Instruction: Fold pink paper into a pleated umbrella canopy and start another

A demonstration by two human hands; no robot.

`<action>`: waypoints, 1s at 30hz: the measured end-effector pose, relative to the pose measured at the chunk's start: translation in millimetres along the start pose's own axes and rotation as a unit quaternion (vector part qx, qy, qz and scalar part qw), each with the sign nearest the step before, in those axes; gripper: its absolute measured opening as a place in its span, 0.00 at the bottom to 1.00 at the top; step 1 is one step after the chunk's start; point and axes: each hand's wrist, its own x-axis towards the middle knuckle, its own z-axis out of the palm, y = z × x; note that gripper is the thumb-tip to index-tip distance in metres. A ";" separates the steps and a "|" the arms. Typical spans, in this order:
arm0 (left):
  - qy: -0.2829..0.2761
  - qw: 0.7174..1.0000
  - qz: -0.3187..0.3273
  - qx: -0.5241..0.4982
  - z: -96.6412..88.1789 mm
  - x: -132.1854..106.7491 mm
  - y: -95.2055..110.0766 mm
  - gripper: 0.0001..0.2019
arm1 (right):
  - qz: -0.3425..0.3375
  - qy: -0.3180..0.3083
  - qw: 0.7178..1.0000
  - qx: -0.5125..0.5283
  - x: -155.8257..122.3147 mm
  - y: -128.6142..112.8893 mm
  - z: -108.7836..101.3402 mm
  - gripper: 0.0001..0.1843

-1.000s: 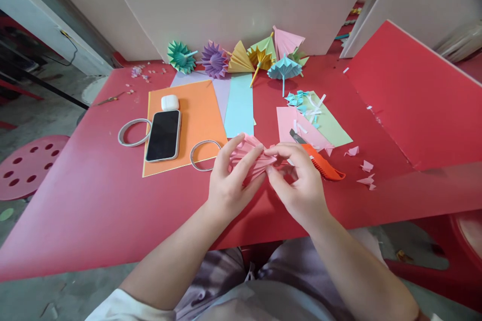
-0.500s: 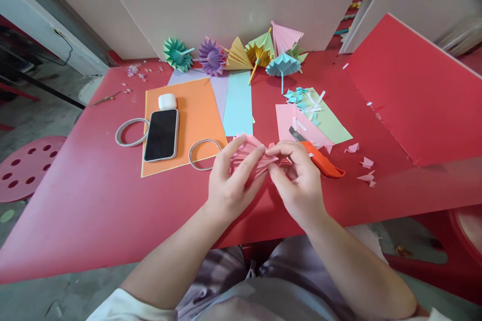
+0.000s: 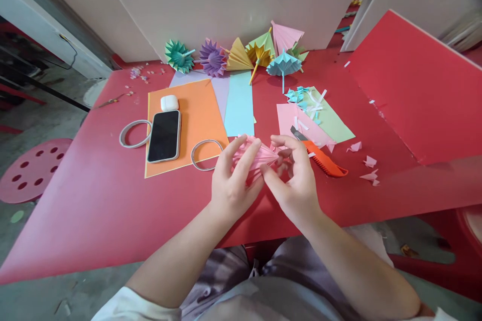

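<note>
A pleated pink paper piece (image 3: 259, 156) is held above the red table (image 3: 94, 200) near its front edge. My left hand (image 3: 233, 180) grips its left side, fingers curled over the folds. My right hand (image 3: 295, 183) pinches its right tip between thumb and fingers. An orange utility knife (image 3: 322, 160) lies just beyond my right hand, on a pink sheet (image 3: 289, 120).
Several folded paper umbrellas (image 3: 259, 55) stand at the back against a beige board. A phone (image 3: 164, 135) and white earbud case (image 3: 169, 103) rest on an orange sheet (image 3: 199, 115), with two tape rings (image 3: 132, 134) (image 3: 205, 155) beside it. Paper scraps (image 3: 367, 168) lie right.
My right-hand fingers have loosened and spread slightly at the pleated tip. The view shifted a little; both hands stay on the pink paper.
</note>
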 end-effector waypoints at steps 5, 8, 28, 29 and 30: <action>0.000 0.998 0.051 0.047 -2.1 -1.0 -1.9 0.31 | -0.012 0.020 0.998 0.066 0.2 3.9 4.2 0.26; 0.005 0.996 0.065 0.057 -2.2 -0.1 -1.4 0.31 | 0.012 0.007 0.993 0.116 0.9 5.1 4.2 0.26; -0.028 0.972 -0.115 -0.202 -8.8 6.3 1.9 0.21 | -0.096 -0.144 0.981 0.088 19.3 12.6 -19.3 0.21; -0.032 0.966 -0.116 -0.228 -9.7 5.5 1.3 0.21 | -0.112 -0.162 0.977 0.084 19.5 13.1 -20.0 0.22; -0.039 0.959 -0.119 -0.255 -10.3 4.4 0.7 0.21 | -0.127 -0.175 0.973 0.080 19.6 13.5 -20.6 0.24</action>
